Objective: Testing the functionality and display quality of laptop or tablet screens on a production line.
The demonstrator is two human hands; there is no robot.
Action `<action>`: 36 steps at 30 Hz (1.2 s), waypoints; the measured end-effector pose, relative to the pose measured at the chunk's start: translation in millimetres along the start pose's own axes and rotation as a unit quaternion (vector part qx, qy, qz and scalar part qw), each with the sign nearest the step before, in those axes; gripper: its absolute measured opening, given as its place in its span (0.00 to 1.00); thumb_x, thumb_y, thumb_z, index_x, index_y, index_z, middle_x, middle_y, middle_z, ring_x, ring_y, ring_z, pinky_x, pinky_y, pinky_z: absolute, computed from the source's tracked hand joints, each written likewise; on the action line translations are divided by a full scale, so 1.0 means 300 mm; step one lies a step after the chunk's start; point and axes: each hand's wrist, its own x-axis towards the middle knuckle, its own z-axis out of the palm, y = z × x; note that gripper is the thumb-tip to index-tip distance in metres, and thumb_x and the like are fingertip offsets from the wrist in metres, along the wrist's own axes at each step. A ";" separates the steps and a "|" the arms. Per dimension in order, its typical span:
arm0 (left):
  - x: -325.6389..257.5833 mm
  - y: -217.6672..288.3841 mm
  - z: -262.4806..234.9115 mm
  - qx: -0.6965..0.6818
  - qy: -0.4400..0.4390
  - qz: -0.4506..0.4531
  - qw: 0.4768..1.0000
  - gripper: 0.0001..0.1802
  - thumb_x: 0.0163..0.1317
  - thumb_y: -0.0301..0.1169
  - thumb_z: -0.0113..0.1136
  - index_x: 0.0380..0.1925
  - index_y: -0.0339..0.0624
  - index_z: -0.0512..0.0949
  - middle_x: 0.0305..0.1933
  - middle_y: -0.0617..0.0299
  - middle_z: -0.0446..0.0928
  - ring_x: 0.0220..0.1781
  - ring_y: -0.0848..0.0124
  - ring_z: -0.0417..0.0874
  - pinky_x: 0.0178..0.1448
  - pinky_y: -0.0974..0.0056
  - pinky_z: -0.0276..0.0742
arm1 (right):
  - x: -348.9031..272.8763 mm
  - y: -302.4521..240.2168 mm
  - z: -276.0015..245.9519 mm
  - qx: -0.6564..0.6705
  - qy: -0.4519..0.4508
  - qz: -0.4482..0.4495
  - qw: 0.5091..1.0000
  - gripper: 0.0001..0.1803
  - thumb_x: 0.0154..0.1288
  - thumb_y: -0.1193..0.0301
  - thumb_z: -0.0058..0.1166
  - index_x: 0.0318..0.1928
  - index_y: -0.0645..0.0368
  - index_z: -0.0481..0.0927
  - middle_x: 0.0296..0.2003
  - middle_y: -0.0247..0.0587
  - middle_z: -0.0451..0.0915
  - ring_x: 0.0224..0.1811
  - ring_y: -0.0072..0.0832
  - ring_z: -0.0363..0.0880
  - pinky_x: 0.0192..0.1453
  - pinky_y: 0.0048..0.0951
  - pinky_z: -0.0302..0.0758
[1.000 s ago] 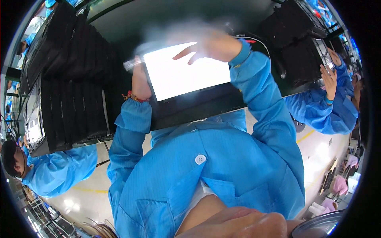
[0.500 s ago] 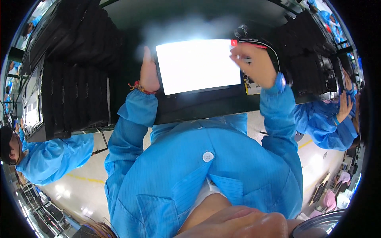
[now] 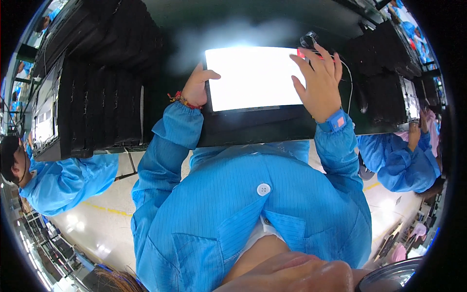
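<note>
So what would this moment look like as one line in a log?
left hand: grips left edge of lit white panel | right hand: open, spread on right edge | panel: flat on dark bench

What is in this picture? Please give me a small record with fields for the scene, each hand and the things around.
Scene: dark workbench, seen from above
Main thing: bright white lit panel, lying flat
Left hand: grips the panel's left edge, thumb on top
Right hand: open, fingers spread, resting on the panel's right edge
Behind the right hand: small black device with thin cable
Left of panel: stacked black trays
Others: persons in blue coats at both sides
</note>
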 end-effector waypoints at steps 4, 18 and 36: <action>-0.003 0.019 0.043 0.144 0.026 -0.015 0.989 0.31 0.47 0.35 0.65 0.50 0.37 0.65 0.48 0.53 0.71 0.52 0.58 0.71 0.55 0.58 0.68 | 0.098 -0.120 0.091 0.038 0.020 -0.079 0.996 0.22 0.47 0.72 0.61 0.47 0.47 0.77 0.55 0.38 0.67 0.62 0.40 0.57 0.66 0.52 0.45; -0.002 0.009 0.047 0.111 0.073 -0.049 0.990 0.27 0.64 0.49 0.45 0.52 0.38 0.64 0.51 0.57 0.70 0.54 0.65 0.68 0.58 0.60 0.62 | -0.044 0.329 0.083 0.345 0.151 0.031 0.926 0.09 0.41 0.86 0.38 0.13 0.59 0.65 0.47 0.46 0.76 0.60 0.42 0.63 0.62 0.39 0.57; -0.006 0.011 0.042 0.163 0.092 -0.065 0.980 0.41 0.59 0.64 0.26 0.60 0.41 0.59 0.62 0.49 0.61 0.64 0.56 0.62 0.62 0.56 0.60 | -0.208 0.216 0.072 0.476 0.183 0.074 0.857 0.02 0.53 0.78 0.49 0.25 0.59 0.74 0.43 0.43 0.72 0.41 0.28 0.70 0.48 0.26 0.66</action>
